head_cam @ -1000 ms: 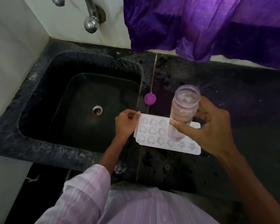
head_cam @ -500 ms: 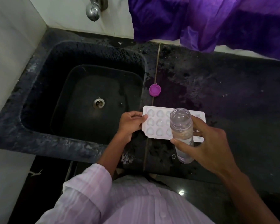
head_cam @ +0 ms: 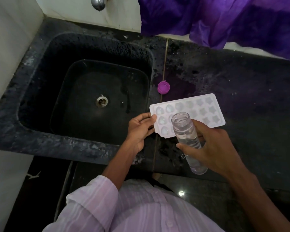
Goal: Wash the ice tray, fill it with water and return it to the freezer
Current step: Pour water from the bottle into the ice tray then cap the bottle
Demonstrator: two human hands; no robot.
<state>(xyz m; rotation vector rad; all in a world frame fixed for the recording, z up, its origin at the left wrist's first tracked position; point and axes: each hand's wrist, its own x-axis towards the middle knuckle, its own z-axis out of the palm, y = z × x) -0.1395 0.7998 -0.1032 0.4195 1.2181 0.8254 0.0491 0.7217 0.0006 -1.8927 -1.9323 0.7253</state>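
1. White plastic formed the ice tray (head_cam: pixel 206 111), which was seen on the dark stone tabletop (head_cam: pixel 251 97), just right of the sink (head_cam: pixel 40 64), its long side angled away to the right.
2. The tray's short left edge was pinched by the left hand (head_cam: pixel 139 129): the thumb was laid on top of the rim, and the fingers (head_cam: pixel 149 130) were curled beneath it.
3. Whether the tray lay flat or was lifted slightly at that end could not be told.
4. A clear bottle (head_cam: pixel 186 131), uncapped and partly filled with water, was gripped by the right hand (head_cam: pixel 213 148), the thumb on its near side and the other fingers wrapped round its far side.
5. The bottle was held tilted, its open mouth over the tray's cells near the left end and its base towards the person.
6. The tray's right half was left uncovered beyond the right hand's fingers.
7. A purple cap (head_cam: pixel 163 87) was seen lying open side up on the tabletop, between the sink and the tray's far edge.
8. Purple cloth (head_cam: pixel 224 19) was hung over the back wall.
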